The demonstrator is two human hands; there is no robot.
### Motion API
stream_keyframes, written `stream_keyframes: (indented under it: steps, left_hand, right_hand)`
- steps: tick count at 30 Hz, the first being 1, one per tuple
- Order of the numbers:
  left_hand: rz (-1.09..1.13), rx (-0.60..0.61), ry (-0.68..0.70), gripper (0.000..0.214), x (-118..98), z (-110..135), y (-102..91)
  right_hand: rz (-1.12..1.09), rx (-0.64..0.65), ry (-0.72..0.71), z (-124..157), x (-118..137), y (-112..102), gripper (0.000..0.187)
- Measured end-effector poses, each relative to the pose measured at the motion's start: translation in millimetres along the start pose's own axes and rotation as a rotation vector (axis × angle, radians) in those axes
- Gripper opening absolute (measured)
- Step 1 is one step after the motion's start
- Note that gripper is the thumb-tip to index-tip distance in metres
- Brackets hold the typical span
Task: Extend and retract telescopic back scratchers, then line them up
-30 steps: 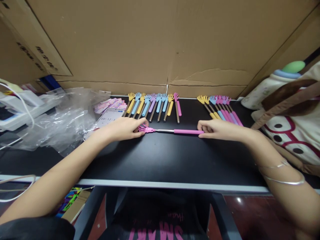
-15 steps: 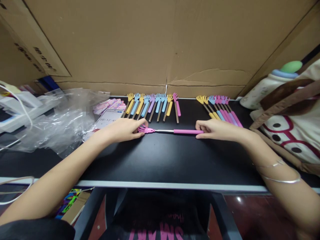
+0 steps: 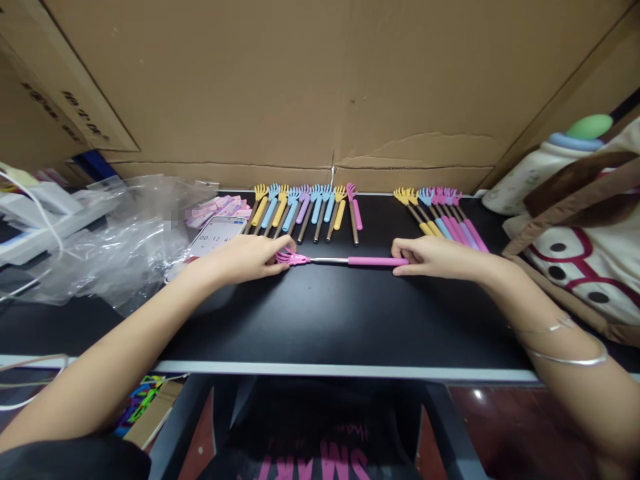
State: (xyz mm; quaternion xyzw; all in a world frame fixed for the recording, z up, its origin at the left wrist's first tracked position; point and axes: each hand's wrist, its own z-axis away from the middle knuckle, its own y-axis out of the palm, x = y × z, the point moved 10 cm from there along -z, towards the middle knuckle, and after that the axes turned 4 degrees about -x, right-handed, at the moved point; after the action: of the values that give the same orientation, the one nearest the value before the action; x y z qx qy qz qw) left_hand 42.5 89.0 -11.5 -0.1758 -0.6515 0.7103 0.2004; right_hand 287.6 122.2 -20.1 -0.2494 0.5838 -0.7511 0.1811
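A pink back scratcher (image 3: 375, 261) with a silver telescopic rod lies level across the black table (image 3: 320, 327), between my two hands. My left hand (image 3: 255, 259) pinches its claw-shaped head, hiding part of the claws. At the other end, the fingers of my right hand (image 3: 423, 259) are closed on the tip of the pink handle. Behind it, several yellow, blue, purple and pink scratchers (image 3: 315, 207) stand in a row, handles separate from or beside their rods. To the right lies a second group of scratchers (image 3: 450, 220) with coloured handles fitted on the rods.
Left of the row are a phone (image 3: 219, 233) with a timer, pink printed packets (image 3: 215, 210) and crumpled clear plastic bags (image 3: 125, 233). A cloth bag (image 3: 575, 267) and a white bottle (image 3: 525, 167) stand at the right. Cardboard (image 3: 300, 87) walls the back.
The view has shifted very slightly. Both hands keep the same hold on the pink back scratcher, which shows no visible change in length.
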Motion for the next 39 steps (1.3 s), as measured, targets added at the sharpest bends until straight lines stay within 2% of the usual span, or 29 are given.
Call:
stream_keyframes:
  steps: [39]
  left_hand:
    - [0.005, -0.011, 0.022, 0.037, -3.0, 1.3, -3.7]
  right_hand:
    - [0.061, -0.001, 0.036, 4.1, 3.0, -2.2, 0.029]
